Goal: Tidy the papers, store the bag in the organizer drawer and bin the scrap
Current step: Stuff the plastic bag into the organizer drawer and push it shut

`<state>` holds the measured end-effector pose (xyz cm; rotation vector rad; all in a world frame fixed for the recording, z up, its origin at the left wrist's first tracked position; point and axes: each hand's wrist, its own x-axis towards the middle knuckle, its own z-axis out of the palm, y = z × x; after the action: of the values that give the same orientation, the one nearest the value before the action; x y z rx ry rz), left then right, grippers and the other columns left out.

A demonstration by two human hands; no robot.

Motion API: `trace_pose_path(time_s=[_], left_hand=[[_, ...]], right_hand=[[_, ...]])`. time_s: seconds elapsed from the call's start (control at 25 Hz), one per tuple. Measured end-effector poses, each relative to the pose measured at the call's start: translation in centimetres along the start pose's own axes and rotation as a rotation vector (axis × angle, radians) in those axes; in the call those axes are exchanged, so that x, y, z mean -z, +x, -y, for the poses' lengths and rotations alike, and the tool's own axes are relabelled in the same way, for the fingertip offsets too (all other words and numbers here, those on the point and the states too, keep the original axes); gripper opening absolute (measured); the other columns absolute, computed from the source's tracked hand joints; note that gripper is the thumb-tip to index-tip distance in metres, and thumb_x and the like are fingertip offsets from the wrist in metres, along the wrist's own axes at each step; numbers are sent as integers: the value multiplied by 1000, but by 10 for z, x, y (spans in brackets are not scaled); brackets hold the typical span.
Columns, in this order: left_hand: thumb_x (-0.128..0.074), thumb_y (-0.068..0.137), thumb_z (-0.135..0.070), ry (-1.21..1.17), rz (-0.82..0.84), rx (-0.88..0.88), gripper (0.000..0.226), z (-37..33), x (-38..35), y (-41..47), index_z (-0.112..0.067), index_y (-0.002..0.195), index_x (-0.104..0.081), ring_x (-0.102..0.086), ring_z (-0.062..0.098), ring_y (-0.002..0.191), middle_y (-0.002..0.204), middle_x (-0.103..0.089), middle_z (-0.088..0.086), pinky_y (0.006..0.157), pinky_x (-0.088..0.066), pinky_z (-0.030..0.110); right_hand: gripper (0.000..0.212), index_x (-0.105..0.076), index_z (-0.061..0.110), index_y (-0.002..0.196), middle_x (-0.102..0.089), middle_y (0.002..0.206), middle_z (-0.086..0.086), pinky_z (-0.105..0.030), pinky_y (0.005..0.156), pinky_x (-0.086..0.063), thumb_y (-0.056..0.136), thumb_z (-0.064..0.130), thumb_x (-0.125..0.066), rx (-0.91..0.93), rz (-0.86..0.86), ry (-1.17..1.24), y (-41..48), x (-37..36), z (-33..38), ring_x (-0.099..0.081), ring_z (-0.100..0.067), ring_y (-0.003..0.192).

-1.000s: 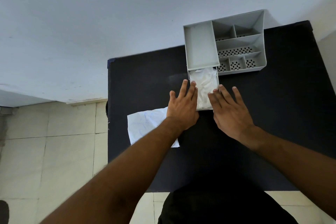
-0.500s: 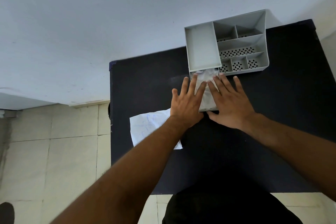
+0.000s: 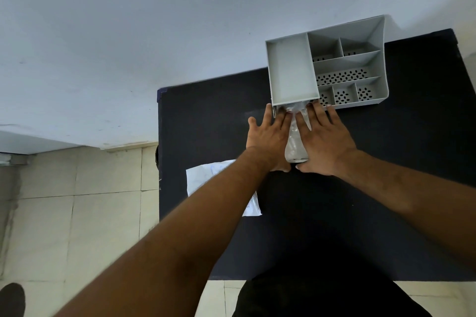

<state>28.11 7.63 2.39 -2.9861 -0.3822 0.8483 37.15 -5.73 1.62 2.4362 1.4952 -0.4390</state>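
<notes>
The crumpled clear plastic bag [image 3: 296,141] lay in the pulled-out drawer [image 3: 298,160] of the grey plastic compartment organizer [image 3: 291,69] on the dark tabletop [image 3: 206,123], pressed flat under the spread fingers of the left hand [image 3: 269,140] and right hand [image 3: 324,141]. Its long axis ran along the drawer, toward the organizer. Springy plastic was judged likely to catch at the opening and jam the drawer.

Both forearms are showing bare, no sleeves or jewellery; a black garment [image 3: 322,298] is filling the frame's bottom centre.
</notes>
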Motion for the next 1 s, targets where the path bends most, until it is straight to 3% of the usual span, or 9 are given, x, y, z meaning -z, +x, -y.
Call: trace_pose_path(time_s=[0.2, 0.36, 0.48, 0.64, 0.8, 0.92, 1.0], left_hand=[[-73, 62, -75, 14, -7, 2, 134, -3, 1, -1, -15, 160, -4, -5, 40, 153, 168, -7, 8, 110, -27, 65], [-75, 62, -71, -21, -235, 22, 123, -6, -14, -19, -14, 155, -19, -35, 34, 138, 159, -27, 11, 95, -44, 58], [-75, 66, -65, 29, -287, -63, 125, -3, -15, -17, -11, 159, -12, -13, 35, 152, 167, -14, 13, 103, -38, 55], [-67, 75, -63, 83, -132, -145, 123, 1, -4, -7, -6, 160, 2, 11, 28, 155, 169, 5, 13, 114, -25, 52], [-63, 78, -67, 136, -104, -126, 120, 2, -6, -8, -5, 160, -2, 5, 27, 156, 169, 2, 15, 117, -21, 52], [-66, 77, -68, 112, -60, -108, 124, 4, -3, -6, -5, 160, 1, 1, 27, 156, 169, 2, 14, 119, -18, 54], [-68, 74, -68, 140, -26, -108, 128, 5, 1, -2, -5, 160, 2, 0, 28, 156, 169, 2, 15, 119, -17, 55]], right_hand=[[133, 0, 0, 156, 0, 165, -28, -54, 124, 0, 69, 77, -64, -14, 18, -86, 1, 0, 7, 5, -44, 153], [128, -2, 1, 156, -1, 165, -27, -54, 124, 4, 72, 76, -61, -18, 16, -68, 0, -2, 8, 7, -43, 153], [125, -1, 0, 157, -1, 166, -26, -52, 123, 8, 75, 74, -60, -10, 12, -63, -2, -2, 5, 9, -40, 154], [118, -9, 0, 157, -10, 167, -21, -53, 124, 6, 76, 70, -60, 56, 7, -69, -8, 0, -2, 4, -35, 155], [113, -27, 1, 154, -31, 162, -19, -56, 124, -3, 73, 74, -56, 124, -8, -47, -12, 3, -9, -16, -32, 154], [106, -40, 2, 149, -45, 154, -17, -56, 123, -10, 77, 79, -41, 162, -50, 13, -13, 7, -13, -35, -30, 148], [92, -43, 3, 147, -48, 152, -16, -55, 122, -11, 86, 70, -29, 170, -77, 39, -11, 12, -17, -40, -28, 145]])
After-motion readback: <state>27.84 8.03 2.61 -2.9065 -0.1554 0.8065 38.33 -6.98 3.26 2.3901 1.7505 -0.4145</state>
